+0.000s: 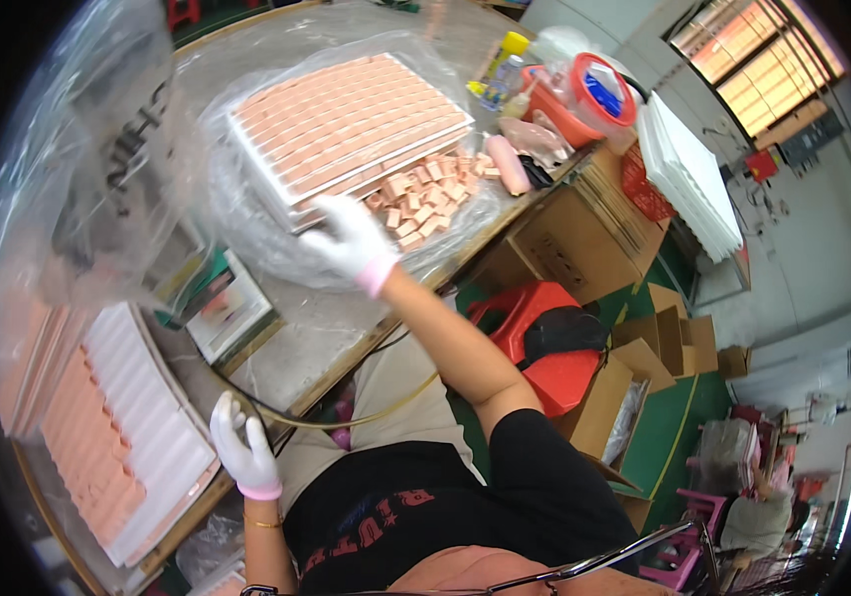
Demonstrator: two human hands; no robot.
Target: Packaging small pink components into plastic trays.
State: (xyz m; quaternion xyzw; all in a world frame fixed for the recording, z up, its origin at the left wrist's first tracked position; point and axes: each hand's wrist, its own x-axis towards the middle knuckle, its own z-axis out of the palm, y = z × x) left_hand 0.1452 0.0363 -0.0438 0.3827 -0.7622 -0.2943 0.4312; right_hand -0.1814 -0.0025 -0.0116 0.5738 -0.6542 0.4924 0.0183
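My right hand (354,241), in a white glove with a pink cuff, reaches to the near corner of a stack of white trays (351,114) filled with rows of pale pink pieces. Its fingers are spread at that corner and nothing shows in them. Small loose pink blocks (430,194) lie piled beside the stack on clear plastic sheeting (236,233). My left hand (244,449), gloved the same way, is raised at the table's near edge with loosely bent fingers and no visible object. Near it is a white ridged tray (152,397), partly covered by rows of pink pieces (87,447).
A small framed device (230,306) and a thin yellowish hose (386,415) lie between my hands. Bottles (500,74), a red tub (604,94) and a pink cylinder (508,166) stand at the back right. Clear plastic (97,149) hangs at left; cardboard boxes (584,233) and a red stool (544,343) are at right.
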